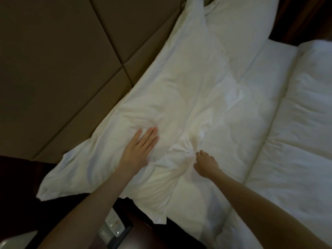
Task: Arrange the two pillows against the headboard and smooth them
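Note:
A white near pillow [161, 108] lies along the brown padded headboard [59, 69], its case creased in the middle. A second white pillow [240, 29] leans against the headboard beyond it, at the top of the view. My left hand [139, 147] rests flat on the near pillow, fingers together and pointing toward the headboard. My right hand [204, 163] pinches a bunched fold of the pillowcase at the pillow's bed-side edge.
A white duvet [291, 133] covers the bed to the right, folded back in a thick roll. A dark bedside stand with a switch panel [115, 229] sits below the pillow's near corner. Dark wood shows at the top right.

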The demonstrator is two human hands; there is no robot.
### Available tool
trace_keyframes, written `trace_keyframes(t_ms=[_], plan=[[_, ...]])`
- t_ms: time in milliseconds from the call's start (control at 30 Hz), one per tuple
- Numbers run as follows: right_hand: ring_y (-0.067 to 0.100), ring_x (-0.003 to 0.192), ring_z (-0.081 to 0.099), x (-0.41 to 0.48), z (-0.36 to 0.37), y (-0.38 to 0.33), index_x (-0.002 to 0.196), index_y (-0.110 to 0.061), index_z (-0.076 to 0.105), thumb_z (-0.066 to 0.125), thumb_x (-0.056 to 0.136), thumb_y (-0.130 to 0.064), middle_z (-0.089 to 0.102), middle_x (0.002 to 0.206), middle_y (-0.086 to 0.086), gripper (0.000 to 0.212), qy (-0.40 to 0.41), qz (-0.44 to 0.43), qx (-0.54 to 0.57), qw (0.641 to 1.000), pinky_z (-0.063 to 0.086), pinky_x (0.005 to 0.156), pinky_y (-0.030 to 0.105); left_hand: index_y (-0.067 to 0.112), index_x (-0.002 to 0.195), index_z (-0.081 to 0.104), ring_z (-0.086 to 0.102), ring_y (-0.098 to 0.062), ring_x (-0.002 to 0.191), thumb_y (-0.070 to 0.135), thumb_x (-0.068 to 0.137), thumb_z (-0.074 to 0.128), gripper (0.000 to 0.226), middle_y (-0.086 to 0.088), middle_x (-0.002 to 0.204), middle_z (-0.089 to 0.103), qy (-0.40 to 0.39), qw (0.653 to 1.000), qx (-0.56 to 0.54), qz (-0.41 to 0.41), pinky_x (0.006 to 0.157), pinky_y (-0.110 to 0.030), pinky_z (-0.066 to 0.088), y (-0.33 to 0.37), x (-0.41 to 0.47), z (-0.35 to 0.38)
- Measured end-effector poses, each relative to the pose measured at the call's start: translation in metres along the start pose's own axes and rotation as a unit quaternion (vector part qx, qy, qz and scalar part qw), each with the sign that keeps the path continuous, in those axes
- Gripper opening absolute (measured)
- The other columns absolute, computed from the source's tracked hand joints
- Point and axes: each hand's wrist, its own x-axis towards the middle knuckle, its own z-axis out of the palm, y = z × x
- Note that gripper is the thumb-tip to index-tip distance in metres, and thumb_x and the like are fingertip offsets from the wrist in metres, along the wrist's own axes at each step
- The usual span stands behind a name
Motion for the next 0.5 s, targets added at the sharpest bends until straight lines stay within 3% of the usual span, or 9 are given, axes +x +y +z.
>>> trace_keyframes(t_ms=[133,167,200,300,400,500], plan=[[0.031,0.123,0.048,-0.009,-0.028,0.016,0.128,-0.004,0.045,0.04,0.094,-0.022,0.049,0.134,0.015,0.039,0.013,0.027,0.049,0.998,0.039,0.099,0.038,0.016,0.153,0.008,0.002,-0.028,0.149,0.05,0.081,0.058,0.094,-0.012,0.161,-0.003,-0.038,0.997,0.032,0.051,0.116,-0.05,-0.01,-0.016,-0.009,0.003],[0.031,0.123,0.049,-0.012,-0.035,0.019,0.129,-0.004,0.044,0.04,0.094,-0.022,0.05,0.134,0.015,0.04,0.016,0.029,0.062,0.998,0.039,0.099,0.038,0.016,0.153,0.006,0.0,-0.029,0.149,0.049,0.081,0.057,0.094,-0.012,0.161,-0.005,-0.036,0.997,0.034,0.055,0.115,-0.05,-0.011,-0.021,-0.011,-0.001],[0.031,0.123,0.049,-0.016,-0.045,0.024,0.131,-0.004,0.043,0.04,0.094,-0.021,0.05,0.135,0.015,0.041,0.02,0.025,0.074,0.997,0.04,0.098,0.038,0.016,0.153,0.012,0.004,-0.029,0.149,0.047,0.08,0.059,0.092,-0.013,0.161,0.0,-0.031,0.998,0.03,0.054,0.117,-0.051,-0.006,-0.026,-0.011,-0.009],[0.031,0.123,0.049,-0.033,-0.075,0.036,0.135,-0.005,0.042,0.042,0.095,-0.022,0.05,0.137,0.016,0.043,0.037,0.019,0.112,0.993,0.041,0.098,0.036,0.014,0.141,0.046,0.033,-0.028,0.142,0.036,0.074,0.068,0.074,-0.014,0.153,0.035,-0.002,1.0,-0.014,0.021,0.116,-0.049,0.028,-0.035,-0.007,-0.042],[0.032,0.126,0.048,-0.048,-0.104,0.05,0.137,-0.003,0.043,0.044,0.095,-0.022,0.049,0.14,0.017,0.045,0.058,0.023,0.176,0.982,0.04,0.1,0.036,0.005,0.144,0.037,0.028,-0.028,0.144,0.022,0.095,0.042,0.052,-0.014,0.156,0.03,-0.029,0.998,-0.053,-0.015,0.118,-0.04,0.021,-0.039,0.012,-0.061],[0.032,0.128,0.047,-0.072,-0.135,0.075,0.135,-0.003,0.048,0.048,0.094,-0.022,0.05,0.141,0.016,0.045,0.092,0.044,0.25,0.963,0.038,0.101,0.034,0.009,0.132,0.047,0.05,-0.028,0.124,0.031,0.099,0.035,0.041,-0.012,0.138,0.05,-0.061,0.977,-0.191,-0.066,0.103,-0.038,0.039,-0.03,0.041,-0.097]])
